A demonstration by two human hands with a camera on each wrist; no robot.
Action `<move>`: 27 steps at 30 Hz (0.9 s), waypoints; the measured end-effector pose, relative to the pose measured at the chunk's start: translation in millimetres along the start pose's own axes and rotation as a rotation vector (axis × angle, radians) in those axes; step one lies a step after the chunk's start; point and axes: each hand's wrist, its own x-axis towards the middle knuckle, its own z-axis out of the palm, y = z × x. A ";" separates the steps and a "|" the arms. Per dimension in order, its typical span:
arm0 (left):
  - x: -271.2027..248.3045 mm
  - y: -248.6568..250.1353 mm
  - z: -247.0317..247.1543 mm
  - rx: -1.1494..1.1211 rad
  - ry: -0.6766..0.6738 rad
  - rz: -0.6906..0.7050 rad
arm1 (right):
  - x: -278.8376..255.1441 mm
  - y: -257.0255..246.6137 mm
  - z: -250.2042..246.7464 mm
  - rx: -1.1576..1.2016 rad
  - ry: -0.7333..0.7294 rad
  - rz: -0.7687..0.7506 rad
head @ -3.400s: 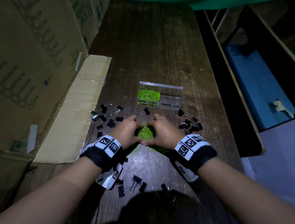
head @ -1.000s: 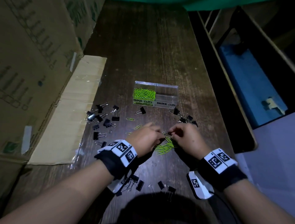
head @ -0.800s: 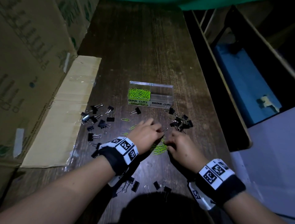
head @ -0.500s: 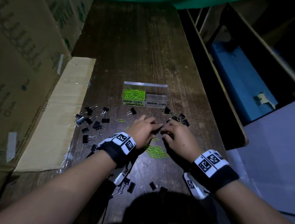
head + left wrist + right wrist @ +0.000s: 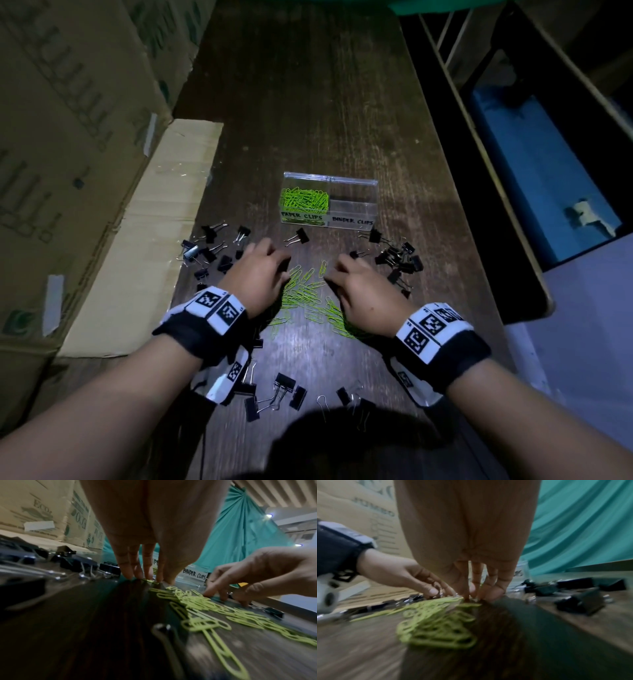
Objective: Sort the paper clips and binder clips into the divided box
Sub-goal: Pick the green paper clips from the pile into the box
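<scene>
A clear divided box (image 5: 371, 205) stands on the dark wooden table. Its left compartment, labelled PAPER CLIPS, holds green paper clips (image 5: 304, 200); the right one, labelled BINDER CLIPS (image 5: 352, 205), looks bare. A loose heap of green paper clips (image 5: 306, 296) lies just in front of the box, between my hands. My left hand (image 5: 274, 262) stands on the heap's left edge, fingertips (image 5: 130, 573) pointing down onto the table. On the right edge my right hand (image 5: 337, 270) does the same, its fingertips (image 5: 493, 593) pressing at the clips. Neither hand visibly holds anything.
Black binder clips lie scattered to the left (image 5: 212, 250), to the right (image 5: 399, 257) and near my wrists (image 5: 277, 390). Cardboard boxes (image 5: 68, 137) and a flat cardboard sheet (image 5: 144, 240) line the left side. The table's right edge (image 5: 486, 219) drops off beside a blue bin (image 5: 534, 164).
My hands, whose fingertips met over the clips half a second ago, have drawn apart. The green paper clips between them now lie more spread out.
</scene>
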 end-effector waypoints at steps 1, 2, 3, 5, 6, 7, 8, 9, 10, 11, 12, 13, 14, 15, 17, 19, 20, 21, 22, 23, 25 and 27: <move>-4.3 1.0 0.2 -0.015 -0.017 0.026 | -2.0 -2.2 0.9 0.018 -0.031 -0.019; -9.2 1.0 -0.5 -0.033 -0.048 0.052 | -5.1 -2.2 -0.4 0.033 -0.061 -0.037; -14.5 0.2 -2.0 -0.054 -0.093 0.078 | -10.4 -1.0 -4.7 0.044 -0.089 -0.042; -25.6 -5.1 -9.8 -0.081 -0.171 0.124 | -24.5 10.1 -14.0 0.080 -0.113 -0.002; -30.4 -9.0 -15.0 -0.076 -0.195 0.135 | -32.9 17.3 -18.8 0.110 -0.116 0.047; -34.3 -13.0 -19.7 -0.051 -0.212 0.136 | -40.5 23.7 -22.2 0.131 -0.121 0.100; -36.6 -17.1 -22.6 -0.014 -0.227 0.125 | -46.1 28.6 -21.8 0.150 -0.121 0.145; -37.9 -20.0 -24.2 0.014 -0.244 0.103 | -49.4 31.1 -18.4 0.164 -0.115 0.180; -37.9 -21.6 -24.6 0.015 -0.259 0.078 | -49.7 31.5 -13.5 0.174 -0.095 0.201; -36.8 -22.0 -23.6 -0.007 -0.263 0.057 | -47.0 30.4 -8.0 0.181 -0.070 0.212; -34.7 -22.0 -21.7 -0.041 -0.258 0.042 | -42.1 27.9 -3.5 0.186 -0.043 0.207; -31.6 -21.1 -19.4 -0.078 -0.247 0.030 | -35.8 24.1 -0.9 0.184 -0.025 0.190; -28.3 -19.6 -16.9 -0.117 -0.234 0.019 | -28.5 20.3 1.7 0.179 -0.012 0.167; -24.7 -17.4 -14.6 -0.156 -0.218 0.008 | -20.6 15.7 3.2 0.177 0.004 0.149; -17.6 -11.6 -10.3 -0.237 -0.206 -0.026 | -4.3 8.5 6.0 0.198 0.055 0.131; -12.6 -6.5 -7.6 -0.284 -0.225 -0.039 | 10.2 1.4 7.3 0.237 0.085 0.115; -11.8 -5.4 -7.2 -0.285 -0.236 -0.030 | 16.3 -2.0 6.9 0.249 0.082 0.108; -12.7 -5.7 -7.4 -0.282 -0.243 -0.015 | 20.6 -4.4 5.1 0.245 0.074 0.104; -15.6 -7.7 -8.4 -0.276 -0.247 0.002 | 22.2 -5.5 2.1 0.234 0.073 0.105; -19.8 -11.0 -10.2 -0.256 -0.248 0.024 | 20.6 -5.5 -2.2 0.226 0.079 0.104; -29.9 -20.1 -14.1 -0.201 -0.244 0.068 | 8.9 -2.2 -10.8 0.237 0.082 0.094; -39.3 -24.5 -18.0 -0.223 -0.225 0.044 | -10.6 3.9 -16.3 0.240 -0.004 0.111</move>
